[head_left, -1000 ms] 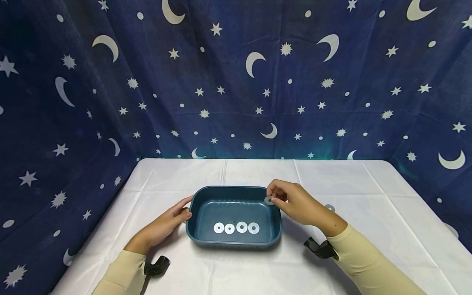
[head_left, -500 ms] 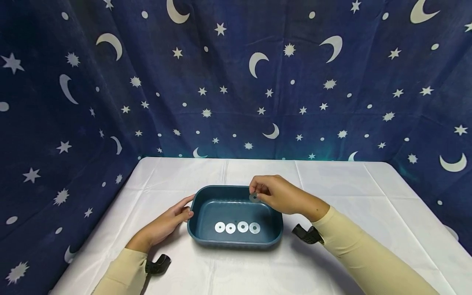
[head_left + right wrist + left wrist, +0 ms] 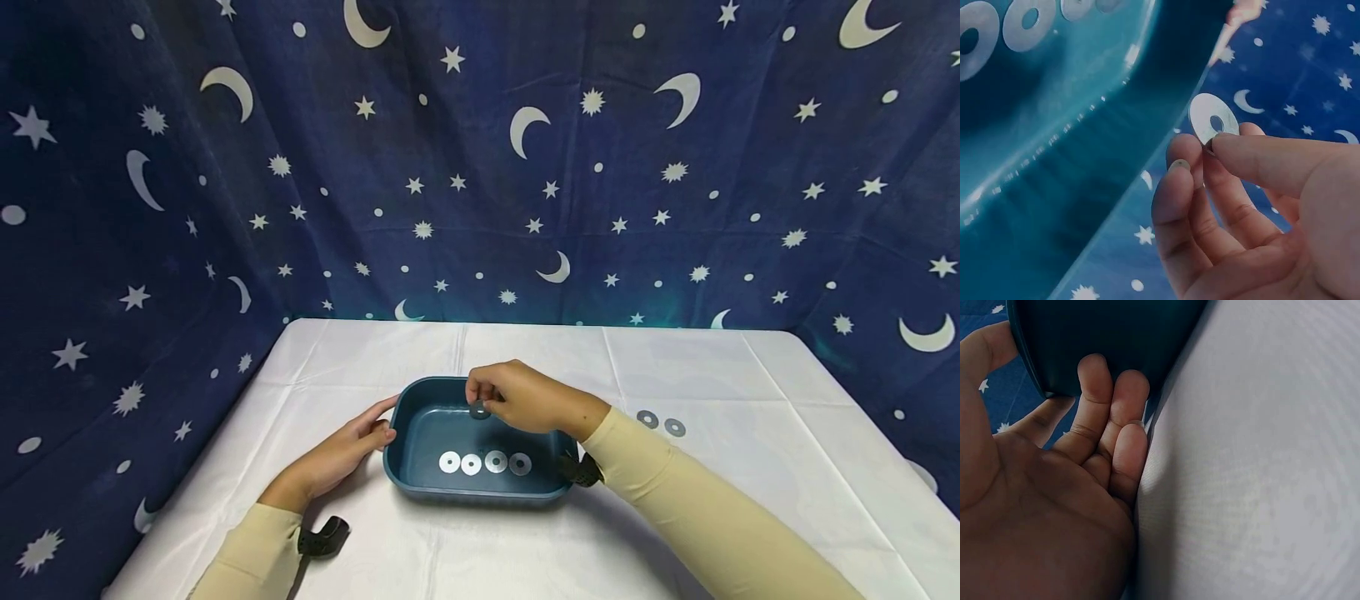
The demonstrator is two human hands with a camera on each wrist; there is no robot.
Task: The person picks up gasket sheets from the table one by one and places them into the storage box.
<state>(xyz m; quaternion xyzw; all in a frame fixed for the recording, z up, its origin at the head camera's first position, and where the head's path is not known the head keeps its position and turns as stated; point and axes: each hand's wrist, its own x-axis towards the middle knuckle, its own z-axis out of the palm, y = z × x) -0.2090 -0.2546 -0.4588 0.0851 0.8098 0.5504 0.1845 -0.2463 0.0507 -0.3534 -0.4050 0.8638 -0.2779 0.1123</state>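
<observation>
A dark teal rectangular tub [image 3: 480, 497] stands on the white-covered table. At its left end my left hand [image 3: 333, 458] holds the wall, thumb over the rim; in the left wrist view the fingers [image 3: 1094, 378] lie against the outer side. My right hand [image 3: 528, 396] is over the tub's back part and pinches a flat metal washer [image 3: 1200, 115] between thumb and fingers, tilted on edge. Several washers [image 3: 489, 456] lie flat in a row on the tub's floor, toward the front.
Two more washers, one left [image 3: 641, 419] and one right [image 3: 670, 432], lie on the white tablecloth [image 3: 750, 500] beyond my right forearm. A dark blue curtain [image 3: 480, 108] with moons and stars hangs behind the table and at both sides.
My right hand has moved left along the tub's back side with the washer in its fingers. Two washers on the table have come out from behind the right arm. My left hand keeps its place.
</observation>
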